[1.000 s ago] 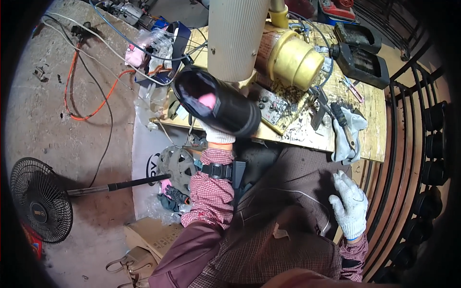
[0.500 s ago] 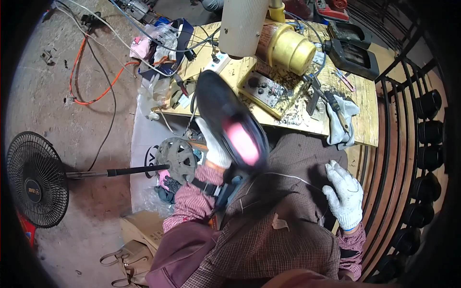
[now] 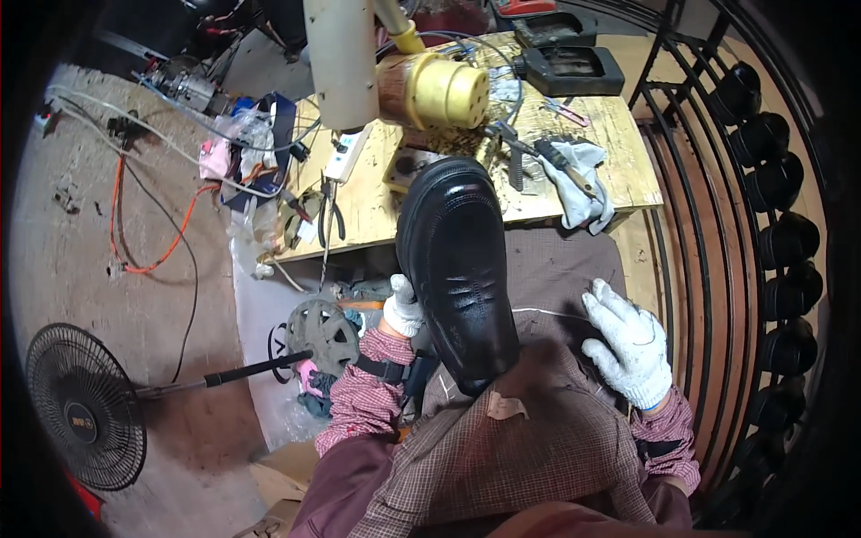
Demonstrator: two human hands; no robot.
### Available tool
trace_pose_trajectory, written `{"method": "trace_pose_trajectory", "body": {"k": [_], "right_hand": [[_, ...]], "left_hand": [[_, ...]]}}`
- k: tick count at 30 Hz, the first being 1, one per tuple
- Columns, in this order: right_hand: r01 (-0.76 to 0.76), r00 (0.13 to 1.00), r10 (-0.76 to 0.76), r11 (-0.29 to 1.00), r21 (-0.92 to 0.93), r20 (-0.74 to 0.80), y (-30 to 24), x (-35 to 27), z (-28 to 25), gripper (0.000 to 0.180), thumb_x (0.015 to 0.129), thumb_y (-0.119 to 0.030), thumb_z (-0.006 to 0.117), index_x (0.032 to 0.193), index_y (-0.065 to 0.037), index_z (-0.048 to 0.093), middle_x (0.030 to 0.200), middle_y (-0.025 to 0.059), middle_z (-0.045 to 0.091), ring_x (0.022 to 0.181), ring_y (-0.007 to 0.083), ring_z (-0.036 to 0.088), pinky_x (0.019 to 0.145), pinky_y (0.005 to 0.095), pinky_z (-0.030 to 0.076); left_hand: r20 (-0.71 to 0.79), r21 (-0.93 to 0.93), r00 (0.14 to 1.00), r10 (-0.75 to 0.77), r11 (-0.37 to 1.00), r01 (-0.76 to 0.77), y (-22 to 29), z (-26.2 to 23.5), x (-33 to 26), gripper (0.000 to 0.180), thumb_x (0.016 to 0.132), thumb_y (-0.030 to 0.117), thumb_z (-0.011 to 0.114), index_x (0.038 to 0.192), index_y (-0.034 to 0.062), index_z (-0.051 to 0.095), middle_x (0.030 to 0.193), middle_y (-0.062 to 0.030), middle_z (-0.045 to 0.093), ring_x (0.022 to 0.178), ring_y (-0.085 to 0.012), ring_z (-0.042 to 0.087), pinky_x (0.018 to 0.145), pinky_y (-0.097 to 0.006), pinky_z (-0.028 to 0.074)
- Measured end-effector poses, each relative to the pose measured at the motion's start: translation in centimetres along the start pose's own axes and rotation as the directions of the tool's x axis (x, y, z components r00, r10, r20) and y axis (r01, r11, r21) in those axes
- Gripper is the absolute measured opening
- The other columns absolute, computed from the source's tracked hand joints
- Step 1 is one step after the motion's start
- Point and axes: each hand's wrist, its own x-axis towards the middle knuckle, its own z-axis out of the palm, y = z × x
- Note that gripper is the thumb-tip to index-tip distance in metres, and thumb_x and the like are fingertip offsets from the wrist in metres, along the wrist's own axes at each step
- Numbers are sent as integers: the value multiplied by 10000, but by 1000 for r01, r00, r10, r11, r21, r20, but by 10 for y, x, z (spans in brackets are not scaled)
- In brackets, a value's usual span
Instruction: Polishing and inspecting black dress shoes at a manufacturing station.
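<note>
A glossy black leather shoe (image 3: 462,269) is held upright over my lap, its toe pointing toward the bench and its upper facing me. My left hand (image 3: 403,308), in a white knit glove, grips it from the left side; most of the fingers are hidden behind the shoe. Gloved likewise, my right hand (image 3: 628,343) is empty, with fingers apart, over the brown checked cloth (image 3: 574,269) covering my lap. A pale thread (image 3: 552,312) lies across this cloth between the shoe and my right hand.
The wooden bench (image 3: 619,170) ahead carries a yellow-ended machine (image 3: 448,94), pliers (image 3: 331,218), a spare glove (image 3: 578,193) and black trays (image 3: 574,72). A rack with several black shoes (image 3: 789,240) stands at right. A fan (image 3: 85,406) stands at left.
My left hand has turned the shoe, so its glossy upper shows instead of the pink inside. My right hand stays open over my lap. The whole view has shifted.
</note>
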Motion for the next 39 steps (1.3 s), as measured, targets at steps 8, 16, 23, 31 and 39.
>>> {"method": "trace_pose_trajectory", "body": {"k": [8,16,23,31,39], "right_hand": [[245,967,-251,901,357,-30,10,29,-5,294,981,-193,744,1258,-97,740,1009,133,723,730,336,689,625,420,562],[214,949,-288,886,-412,-127,107,99,-110,488,806,-541,854,1107,-165,777,1153,41,744,884,269,600,803,439,480],[-306,938,136,757,-577,-319,283,246,-165,467,844,-488,793,1006,-51,754,984,173,725,979,394,705,888,506,569],[-645,760,452,445,-621,-467,319,273,-170,666,923,-234,753,1511,-70,488,1522,231,547,1296,412,625,1049,514,528],[-736,650,-35,218,-641,-759,181,150,-317,523,936,-330,768,1426,-210,631,1285,157,719,990,362,757,786,419,647]], "left_hand": [[67,109,983,168,979,-175,12,115,109,1155,853,937,513,1637,97,398,1594,-144,521,1427,-333,539,1224,-517,441],[56,9,964,260,965,-261,25,226,180,956,1056,768,360,1731,123,158,1665,-216,409,1451,-336,491,1224,-470,382],[-53,253,996,-74,964,85,-14,157,145,1018,1031,772,434,1708,48,202,1538,-257,561,1342,-347,609,1177,-468,444],[-262,181,963,-68,976,118,-17,117,111,944,1049,748,424,1685,67,274,1423,-212,644,1224,-323,665,1126,-472,492],[-120,233,993,5,972,23,-16,138,98,1002,1039,770,417,1706,49,217,1445,-214,630,1223,-303,662,1115,-443,492]]}}
